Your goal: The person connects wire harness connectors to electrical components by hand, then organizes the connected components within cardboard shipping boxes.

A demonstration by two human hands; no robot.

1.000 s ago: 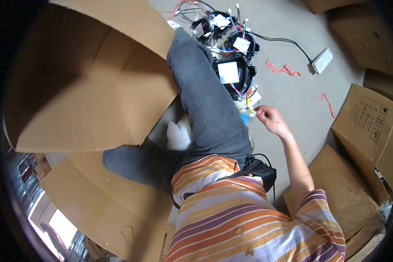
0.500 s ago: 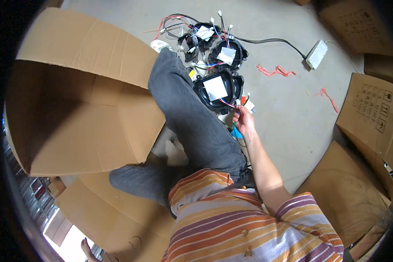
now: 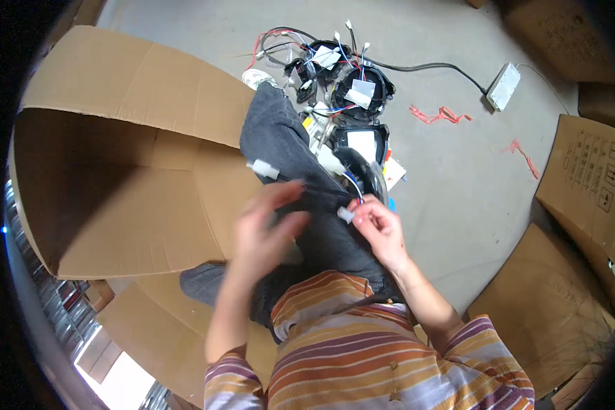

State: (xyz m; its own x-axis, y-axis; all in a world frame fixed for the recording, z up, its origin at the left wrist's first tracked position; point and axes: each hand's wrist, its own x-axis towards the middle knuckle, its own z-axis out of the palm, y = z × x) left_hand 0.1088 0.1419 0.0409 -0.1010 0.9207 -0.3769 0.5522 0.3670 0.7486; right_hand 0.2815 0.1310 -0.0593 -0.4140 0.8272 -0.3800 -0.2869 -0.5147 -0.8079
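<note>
My right hand (image 3: 381,229) is closed in a pinch above my right thigh. It grips a small white wire connector (image 3: 346,214), with a few blue and white wires (image 3: 353,180) running up from it. My left hand (image 3: 263,222), blurred by motion, hovers over my lap with thumb and fingers apart and nothing visible between them. Just beyond its fingertips, another white plug (image 3: 264,169) shows against my trouser leg. Past my right hand, a black round housing (image 3: 366,171) leans beside my leg. More black housings (image 3: 363,92) with silvery-white square panels lie farther off.
A large open cardboard box (image 3: 137,219) fills the left side. Cartons (image 3: 584,171) stand along the right. A white rectangular unit (image 3: 503,87) on a black cable (image 3: 430,66) rests on the grey floor, near scraps of red plastic string (image 3: 439,115).
My left hand has come into view over my lap. My right hand has drawn slightly nearer with the connector and wires. The nearest housing has shifted and tilted.
</note>
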